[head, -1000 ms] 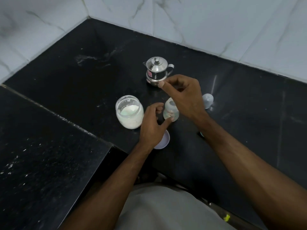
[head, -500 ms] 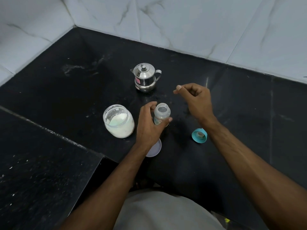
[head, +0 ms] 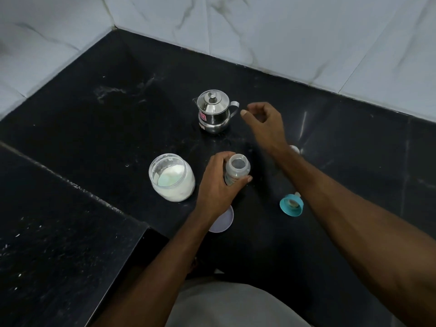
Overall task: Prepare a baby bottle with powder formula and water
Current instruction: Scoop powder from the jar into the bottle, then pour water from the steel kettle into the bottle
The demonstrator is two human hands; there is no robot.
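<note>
Left hand [head: 218, 185] of mine grips the open baby bottle [head: 236, 169] upright on the counter [head: 118, 128]; right hand [head: 265, 125] hovers loosely curled, empty, beside the steel kettle [head: 213, 112].

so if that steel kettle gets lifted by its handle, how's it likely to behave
The steel kettle looks rigid and probably heavy if full. Its lid seems only to sit on top, so tilting may shift it. The side handle is thin, so it may swing spout-down.
</note>
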